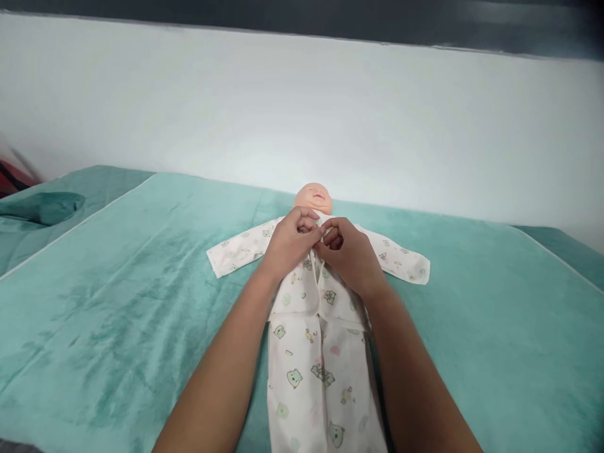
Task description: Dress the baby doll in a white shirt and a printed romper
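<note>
A baby doll (313,197) lies on its back, its head toward the wall. It wears a white baby shirt (297,292) printed with small animals, its sleeves spread out to both sides. White printed pants (302,402) cover its lower body. At the upper chest, just below the chin, my left hand (293,238) pinches the thin white tie strings (317,267) of the shirt. My right hand (348,250) meets it there, thumb and fingertips pressed together on the strings. The fingertips nearly touch and partly hide the knot area.
A teal plush cover (141,302) lies under the doll, with some creases at the left. Behind it rises a white wall (302,113). Folded teal fabric (42,207) and a red item (14,173) are at the far left.
</note>
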A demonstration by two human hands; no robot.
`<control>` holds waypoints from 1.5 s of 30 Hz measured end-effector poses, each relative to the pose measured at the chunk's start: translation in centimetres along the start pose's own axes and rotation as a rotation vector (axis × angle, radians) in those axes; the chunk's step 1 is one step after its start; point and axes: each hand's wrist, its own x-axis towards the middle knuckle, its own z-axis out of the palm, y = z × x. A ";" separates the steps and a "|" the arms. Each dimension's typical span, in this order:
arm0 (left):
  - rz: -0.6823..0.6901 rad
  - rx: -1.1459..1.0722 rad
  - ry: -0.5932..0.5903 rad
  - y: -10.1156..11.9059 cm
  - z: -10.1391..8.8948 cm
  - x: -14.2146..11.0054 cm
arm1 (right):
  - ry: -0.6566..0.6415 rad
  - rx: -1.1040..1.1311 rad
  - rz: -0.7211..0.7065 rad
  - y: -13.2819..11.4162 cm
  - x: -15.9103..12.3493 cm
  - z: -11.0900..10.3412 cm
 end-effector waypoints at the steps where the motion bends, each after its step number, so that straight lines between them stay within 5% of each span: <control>1: -0.005 -0.007 0.006 0.0 0.0 0.0 | -0.010 0.017 -0.004 0.0 0.0 0.0; 10: 0.026 -0.028 -0.002 -0.1 -0.9 0.0 | -0.026 0.355 0.088 0.9 0.4 -0.4; 20: 0.004 0.316 -0.435 2.4 -4.4 -1.8 | -0.244 -0.137 0.137 -2.4 -1.8 -2.4; 35: 0.031 0.267 -0.410 2.6 -3.4 -2.0 | -0.422 0.225 0.058 -0.2 -1.5 -3.6; 40: -0.010 0.247 -0.407 2.8 -3.5 -1.9 | -0.393 0.111 0.050 -0.7 -1.6 -3.2; 45: -0.035 0.156 -0.375 2.4 -3.6 -1.8 | -0.223 -0.205 0.037 -1.9 -2.0 -1.4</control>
